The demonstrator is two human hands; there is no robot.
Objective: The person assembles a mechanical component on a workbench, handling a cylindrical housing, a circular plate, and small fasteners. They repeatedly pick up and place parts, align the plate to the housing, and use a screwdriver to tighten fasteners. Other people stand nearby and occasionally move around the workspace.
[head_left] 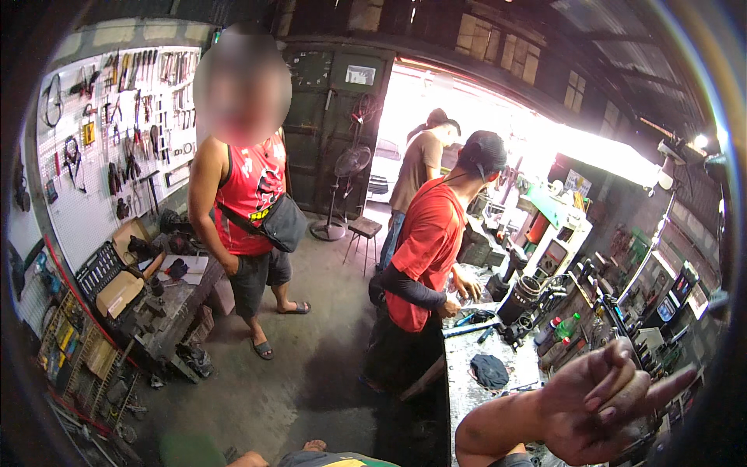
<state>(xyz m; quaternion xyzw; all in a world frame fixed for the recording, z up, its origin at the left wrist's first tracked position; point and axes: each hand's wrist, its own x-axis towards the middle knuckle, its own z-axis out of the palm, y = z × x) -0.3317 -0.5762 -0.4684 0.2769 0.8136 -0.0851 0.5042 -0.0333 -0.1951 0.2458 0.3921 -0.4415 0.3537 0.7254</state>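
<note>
My right hand [599, 409] is raised at the lower right above a metal workbench [467, 373]. Its fingers are spread, one pointing right, and it holds nothing. It hovers near a row of bottles and small tools [560, 331] along the bench's far side. A dark cloth [490, 370] lies on the bench just left of my forearm. My left hand is out of view.
A person in a red T-shirt [424, 257] works at the bench beside a dark ribbed engine part [521, 300]. Another in a red sleeveless top [249, 202] stands mid-floor, and a third [416, 167] at the doorway. Tool pegboard [117, 124], cluttered left bench [156, 303], stool [362, 229] and fan [346, 167].
</note>
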